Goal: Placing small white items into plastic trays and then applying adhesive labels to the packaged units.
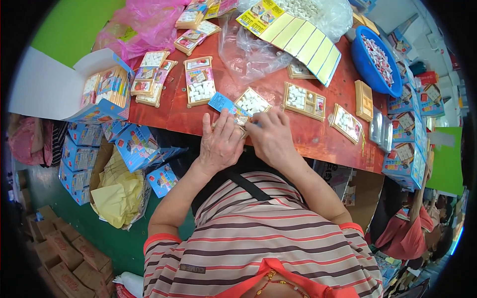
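Note:
At the table's near edge a small tan tray [252, 101] full of white pieces lies tilted, with a blue printed card [221, 103] over its left side. My left hand [222, 142] rests on the tray's near part and the card, its fingers stretched out. Beside it, my right hand [272, 133] is closed, fingers curled and pressed at the tray's near right side. What those fingertips pinch is hidden under the hand. To the right sits a similar tray [297, 97] with white pieces and compartments. A filled tray in clear wrap [346, 122] lies farther right.
The red table [174, 116] also carries several packed trays [199, 88], a strip of yellow cards [303, 44], clear plastic bags, and a blue basin [358, 59] of small packets. An open carton [74, 111] stands at the left. Stacked blue boxes [405, 134] flank the right edge.

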A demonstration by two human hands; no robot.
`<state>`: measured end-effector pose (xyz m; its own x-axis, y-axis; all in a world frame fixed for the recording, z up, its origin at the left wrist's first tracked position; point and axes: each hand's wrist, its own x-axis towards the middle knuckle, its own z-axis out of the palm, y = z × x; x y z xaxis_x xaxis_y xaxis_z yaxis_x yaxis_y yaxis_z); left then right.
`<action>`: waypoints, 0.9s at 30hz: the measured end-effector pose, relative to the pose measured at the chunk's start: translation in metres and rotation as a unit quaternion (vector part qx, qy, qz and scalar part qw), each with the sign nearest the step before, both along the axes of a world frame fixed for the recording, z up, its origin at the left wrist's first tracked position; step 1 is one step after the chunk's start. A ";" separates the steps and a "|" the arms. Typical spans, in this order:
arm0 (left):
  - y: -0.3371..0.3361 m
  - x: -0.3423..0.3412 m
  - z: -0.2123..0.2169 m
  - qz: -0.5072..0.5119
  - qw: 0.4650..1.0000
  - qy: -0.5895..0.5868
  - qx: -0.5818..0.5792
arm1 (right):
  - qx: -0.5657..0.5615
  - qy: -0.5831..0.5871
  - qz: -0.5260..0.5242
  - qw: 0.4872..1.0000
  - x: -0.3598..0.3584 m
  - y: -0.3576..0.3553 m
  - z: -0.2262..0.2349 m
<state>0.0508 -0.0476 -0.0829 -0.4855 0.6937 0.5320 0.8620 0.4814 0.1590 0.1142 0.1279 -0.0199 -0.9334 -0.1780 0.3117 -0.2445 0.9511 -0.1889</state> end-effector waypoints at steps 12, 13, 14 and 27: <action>-0.007 0.034 0.006 0.028 0.999 -0.030 -0.019 | -0.102 -0.022 -0.107 0.989 -0.048 0.018 -0.021; -0.007 0.037 0.005 0.035 0.999 -0.033 -0.019 | -0.125 -0.055 -0.112 0.984 -0.048 0.016 -0.020; -0.008 0.039 0.005 0.037 0.999 -0.033 -0.020 | -0.126 -0.055 -0.110 0.984 -0.049 0.018 -0.021; -0.012 0.040 -0.002 0.028 1.000 -0.005 0.001 | -0.509 -0.352 -0.038 0.785 -0.069 0.050 -0.009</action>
<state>0.0903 -0.0593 -0.0847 -0.5287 0.6647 0.5279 0.8321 0.5286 0.1677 0.0456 0.1778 -0.0285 -0.9337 -0.1064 -0.3420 0.3120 0.2276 -0.9224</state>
